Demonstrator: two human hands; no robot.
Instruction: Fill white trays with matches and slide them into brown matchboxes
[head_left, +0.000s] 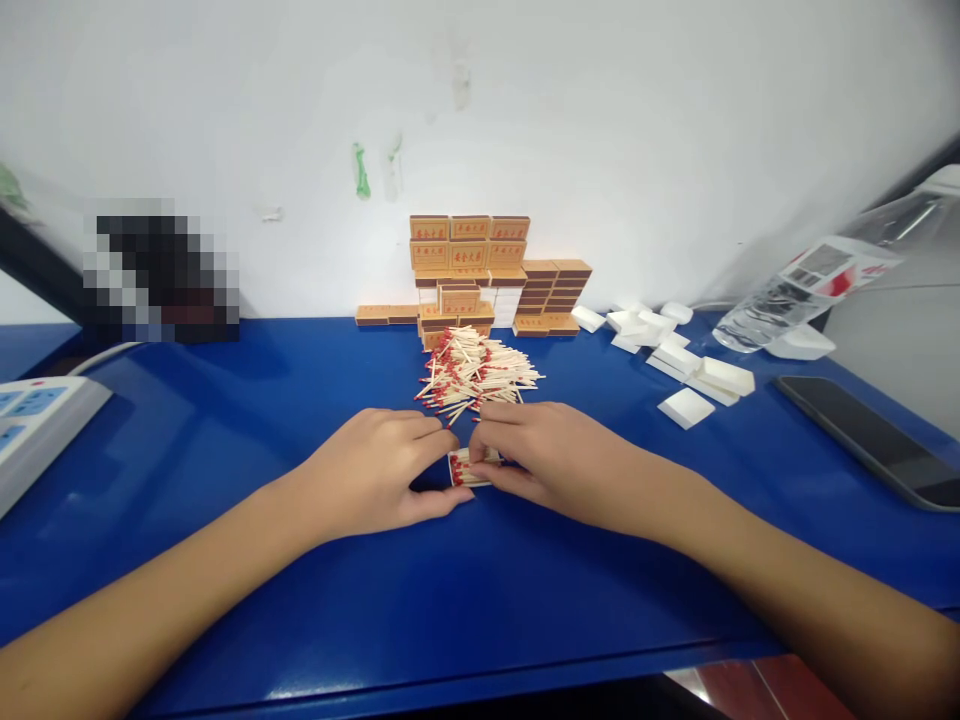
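At far left, a white block with blue panels [52,425] is lying on our blue bench [300,620]. Our left hand [390,465] is pinching the left end of a small white tray [451,470], which is sitting on the bench and holding red-tipped matches [461,473]. Just behind, a match pile [480,370] is lying before stacked matchboxes [469,255]. Our right hand [551,455] is bunching its fingers over the tray; we cannot tell whether they are pinching matches. Further right, white trays [686,408], a bottle [795,290] and a phone [870,440] are resting.
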